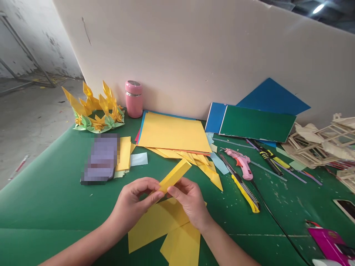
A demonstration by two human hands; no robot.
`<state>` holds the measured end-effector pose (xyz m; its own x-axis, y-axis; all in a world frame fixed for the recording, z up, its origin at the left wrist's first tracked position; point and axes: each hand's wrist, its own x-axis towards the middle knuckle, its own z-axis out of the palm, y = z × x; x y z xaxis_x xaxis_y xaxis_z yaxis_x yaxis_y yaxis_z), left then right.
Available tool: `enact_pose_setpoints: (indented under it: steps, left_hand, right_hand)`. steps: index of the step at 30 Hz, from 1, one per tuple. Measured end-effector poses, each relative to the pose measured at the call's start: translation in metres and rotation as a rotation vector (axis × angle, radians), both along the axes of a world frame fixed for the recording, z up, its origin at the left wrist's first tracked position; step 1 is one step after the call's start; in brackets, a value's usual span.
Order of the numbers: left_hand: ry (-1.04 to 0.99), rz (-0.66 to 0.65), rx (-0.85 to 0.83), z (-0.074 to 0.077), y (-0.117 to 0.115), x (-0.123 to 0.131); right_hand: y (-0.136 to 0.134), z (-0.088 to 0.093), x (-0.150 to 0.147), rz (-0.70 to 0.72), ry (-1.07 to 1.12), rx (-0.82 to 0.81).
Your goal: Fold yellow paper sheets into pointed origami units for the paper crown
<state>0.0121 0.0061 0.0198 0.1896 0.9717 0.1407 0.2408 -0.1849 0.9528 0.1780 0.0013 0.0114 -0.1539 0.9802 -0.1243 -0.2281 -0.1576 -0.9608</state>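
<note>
A narrow folded strip of yellow paper [176, 175] is pinched between both hands, slanting up to the right above the table. My left hand [138, 197] grips its lower left end with thumb and fingers. My right hand [188, 199] holds the lower right edge, thumb on top and the other fingers curled behind. Beneath the hands lie loose yellow paper sheets [149, 225], partly hidden by my right hand and wrist. Several folded yellow paper pieces [212, 175] are heaped just beyond the strip, under a stack of coloured paper [173, 131].
A yellow cutter knife [245, 194] and a pink glue gun [240, 162] with a trailing cord lie to the right. At the back left stand a folded-paper crown [97, 111] and a pink flask [134, 99]. A purple phone-like object [101, 159] lies left; a wooden stick model [321, 140] stands right.
</note>
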Motion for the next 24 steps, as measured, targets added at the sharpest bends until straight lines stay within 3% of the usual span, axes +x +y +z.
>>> enact_pose_setpoints:
  steps: [8, 20, 24]
  left_hand:
    - [0.008, 0.038, -0.137, -0.0041, -0.0043, 0.0008]
    - [0.001, 0.052, -0.174, -0.0061, -0.0052, -0.0001]
    - [-0.003, 0.059, -0.113, -0.0040, -0.0043, 0.0012]
  right_hand:
    - [-0.0027, -0.0016, 0.0012, -0.038, -0.005, -0.055]
    - [-0.0044, -0.0043, 0.0018, -0.042, -0.016, -0.073]
    - [-0.0046, -0.0042, 0.0021, -0.028, -0.028, -0.064]
